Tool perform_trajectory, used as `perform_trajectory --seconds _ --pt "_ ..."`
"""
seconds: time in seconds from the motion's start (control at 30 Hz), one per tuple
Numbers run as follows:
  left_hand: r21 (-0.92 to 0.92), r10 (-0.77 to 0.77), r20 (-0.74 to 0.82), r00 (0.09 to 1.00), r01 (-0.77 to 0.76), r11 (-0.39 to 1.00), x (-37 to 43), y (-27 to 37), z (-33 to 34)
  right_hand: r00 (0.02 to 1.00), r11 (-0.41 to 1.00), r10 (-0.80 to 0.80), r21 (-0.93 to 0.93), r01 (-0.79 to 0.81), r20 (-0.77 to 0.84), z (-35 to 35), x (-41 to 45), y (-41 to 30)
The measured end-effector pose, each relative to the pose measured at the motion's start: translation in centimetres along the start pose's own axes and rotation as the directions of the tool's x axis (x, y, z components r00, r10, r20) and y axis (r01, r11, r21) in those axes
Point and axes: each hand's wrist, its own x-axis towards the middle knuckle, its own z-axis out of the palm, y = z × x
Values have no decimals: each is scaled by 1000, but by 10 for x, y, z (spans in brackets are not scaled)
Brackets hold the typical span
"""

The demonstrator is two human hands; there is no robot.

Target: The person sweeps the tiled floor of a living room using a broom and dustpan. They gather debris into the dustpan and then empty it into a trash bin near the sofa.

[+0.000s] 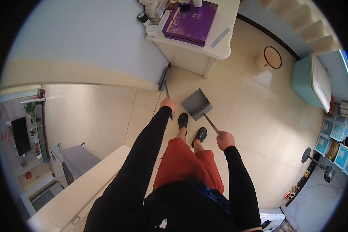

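Note:
My left hand (168,104) is closed around the grey handle of a broom (166,90). The broom's dark head reaches the floor against the wall corner, beside the doorway; its bristles are hard to make out. In my right hand (226,141) is the thin handle of a long-handled grey dustpan (197,102). The pan rests on the tiled floor ahead of my black shoes, its open side turned up and to the left, toward the wall corner. Any small debris in the pan is too small to tell.
A white table (185,59) carrying a purple box (191,24) stands ahead. To the right are a waste bin (269,59), a teal storage box (304,81), stacked drawers (333,130) and a row of shoes (295,188). A door (84,188) stands open at lower left.

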Motion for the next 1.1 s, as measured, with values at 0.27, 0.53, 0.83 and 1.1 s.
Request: perform_trajectory --seconds 0.27,0.53,0.83,1.1 --pt "-145 -139 -16 990 135 980 101 29 -13 997 990 74 126 -69 -33 5 -7 -8" --pt "-365 -190 -187 964 112 924 11 -18 28 981 969 172 194 -152 -91 25 -11 -3" --pt "130 87 -4 996 -86 988 82 -47 9 983 969 170 194 -155 -66 40 -12 -8" --pt "-335 -191 23 981 188 923 20 -23 82 972 955 214 229 -187 -97 44 -24 2"
